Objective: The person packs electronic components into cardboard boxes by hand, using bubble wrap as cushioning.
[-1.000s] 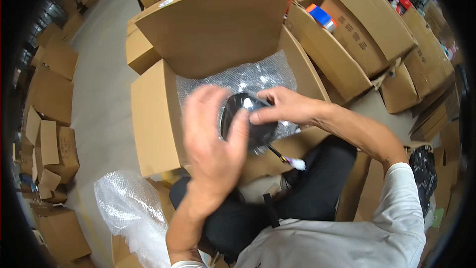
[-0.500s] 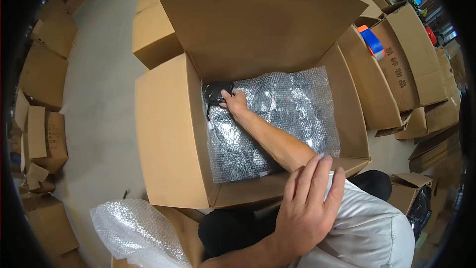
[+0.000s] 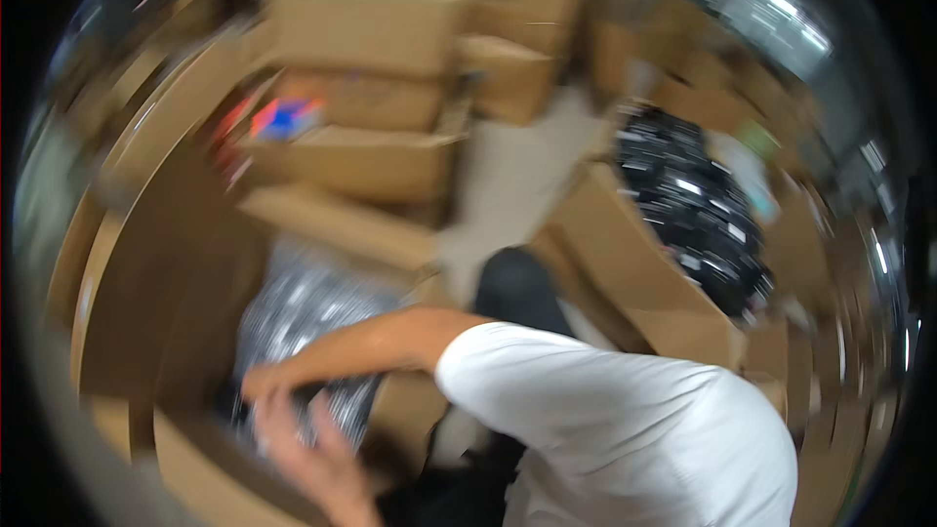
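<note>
The view is smeared by motion. My right arm reaches left into an open cardboard box, and my right hand is down at a dark object in the box's corner. Its fingers are too blurred and covered to show whether they grip. Clear bubble wrap lies over the box's contents, under my right forearm. My left hand hovers in front of the right one, fingers apart and nothing seen in them.
Cardboard boxes are stacked beyond. A blue and orange tape roll lies on one of them. To the right, an open carton holds several shiny black packages. My dark-clothed knee stands between the boxes.
My head has swung right, so the box now sits at the lower left and the carton of black packages shows. My right hand stays near the same corner; my left hand has moved closer to it.
</note>
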`<state>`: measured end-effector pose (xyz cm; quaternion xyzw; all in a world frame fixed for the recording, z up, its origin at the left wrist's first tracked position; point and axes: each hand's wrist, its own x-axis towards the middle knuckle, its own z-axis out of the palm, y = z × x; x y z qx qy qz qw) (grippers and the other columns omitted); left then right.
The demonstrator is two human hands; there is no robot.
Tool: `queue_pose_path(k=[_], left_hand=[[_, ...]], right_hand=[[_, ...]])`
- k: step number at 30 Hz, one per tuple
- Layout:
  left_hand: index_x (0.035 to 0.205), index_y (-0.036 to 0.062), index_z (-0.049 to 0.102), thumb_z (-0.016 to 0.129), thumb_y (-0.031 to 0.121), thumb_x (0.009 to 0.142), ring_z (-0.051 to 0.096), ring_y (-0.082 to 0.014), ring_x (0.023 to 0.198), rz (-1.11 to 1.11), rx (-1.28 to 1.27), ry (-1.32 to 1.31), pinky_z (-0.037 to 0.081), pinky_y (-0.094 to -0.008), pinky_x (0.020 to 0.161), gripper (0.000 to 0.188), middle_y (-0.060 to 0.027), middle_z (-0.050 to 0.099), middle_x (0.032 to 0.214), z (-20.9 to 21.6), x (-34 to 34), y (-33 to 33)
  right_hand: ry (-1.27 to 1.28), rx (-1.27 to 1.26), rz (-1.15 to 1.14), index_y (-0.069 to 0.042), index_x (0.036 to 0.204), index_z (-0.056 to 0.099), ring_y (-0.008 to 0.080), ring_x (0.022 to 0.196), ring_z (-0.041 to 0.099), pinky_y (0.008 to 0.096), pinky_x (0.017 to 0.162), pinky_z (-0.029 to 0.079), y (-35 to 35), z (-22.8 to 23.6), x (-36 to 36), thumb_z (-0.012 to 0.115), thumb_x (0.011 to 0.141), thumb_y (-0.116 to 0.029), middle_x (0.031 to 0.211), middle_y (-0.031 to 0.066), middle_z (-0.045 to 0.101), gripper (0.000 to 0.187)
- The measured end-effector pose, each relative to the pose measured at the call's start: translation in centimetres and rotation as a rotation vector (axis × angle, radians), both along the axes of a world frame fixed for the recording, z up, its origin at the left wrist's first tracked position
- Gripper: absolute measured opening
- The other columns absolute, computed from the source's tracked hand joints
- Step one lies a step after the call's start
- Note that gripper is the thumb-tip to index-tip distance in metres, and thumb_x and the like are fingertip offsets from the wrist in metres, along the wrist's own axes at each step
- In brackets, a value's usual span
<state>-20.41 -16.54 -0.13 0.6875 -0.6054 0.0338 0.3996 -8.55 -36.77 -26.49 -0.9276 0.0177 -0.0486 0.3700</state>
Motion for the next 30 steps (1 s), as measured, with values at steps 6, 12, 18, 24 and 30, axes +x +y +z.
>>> queue_pose_path(k=[6, 12, 18, 24, 30], left_hand=[[0.109, -0.0031, 0.068, 0.077, 0.023, 0.09, 0.067, -0.0341, 0.099, 0.115, -0.03, -0.184, 0.053, -0.0435, 0.092, 0.033, -0.0183, 0.069, 0.107, 0.0, 4.5, 4.1], [0.114, -0.0071, 0.068, 0.072, 0.026, 0.094, 0.068, -0.035, 0.103, 0.081, 0.186, -0.036, 0.053, -0.0422, 0.095, 0.039, -0.0234, 0.07, 0.112, -1.6, 2.5, 1.9], [0.116, -0.0079, 0.065, 0.071, 0.009, 0.089, 0.066, -0.031, 0.101, -0.265, 0.284, 0.444, 0.051, -0.0392, 0.093, 0.032, -0.0202, 0.069, 0.107, -0.3, -11.3, -6.5], [0.135, -0.0014, 0.052, 0.079, 0.015, 0.081, 0.054, -0.0418, 0.123, -0.935, 0.121, 0.149, 0.046, -0.0462, 0.104, 0.062, -0.0261, 0.052, 0.136, 4.9, -34.9, -17.8], [0.152, 0.0036, 0.028, 0.086, 0.023, 0.071, 0.037, -0.0461, 0.138, -0.947, 0.204, -0.386, 0.044, -0.0495, 0.108, 0.102, -0.0292, 0.031, 0.152, 3.5, -46.3, -24.3]], right_hand=[[0.038, -0.311, 0.019, 0.002, 0.1, 0.072, 0.04, 0.091, 0.068, 0.0479, 0.077, 0.054, 5.8, 31.4, -26.2, 0.071, 0.085, -0.038, 0.091, 0.0217, 0.072, 0.043], [-0.021, -0.27, -1.228, -0.002, 0.121, 0.067, 0.0154, 0.087, 0.064, 0.0311, 0.08, 0.053, -1.8, 43.5, -65.1, 0.073, 0.09, -0.037, 0.095, 0.0081, 0.069, 0.048], [0.231, -0.176, -1.849, 0.013, 0.131, 0.055, 0.04, 0.122, 0.059, 0.0415, 0.105, 0.045, -6.1, 36.2, -84.8, 0.066, 0.08, -0.073, 0.132, 0.0311, 0.059, 0.1], [0.283, -0.062, -1.716, 0.01, 0.133, 0.055, 0.0393, 0.127, 0.055, 0.0425, 0.108, 0.042, -6.8, 36.4, -86.6, 0.065, 0.079, -0.075, 0.138, 0.0301, 0.055, 0.101], [0.377, -0.858, -1.071, 0.0, 0.135, 0.056, 0.0411, 0.141, 0.038, 0.0514, 0.117, 0.03, -2.6, 36.1, -82.8, 0.079, 0.074, -0.056, 0.148, 0.0247, 0.046, 0.086]])
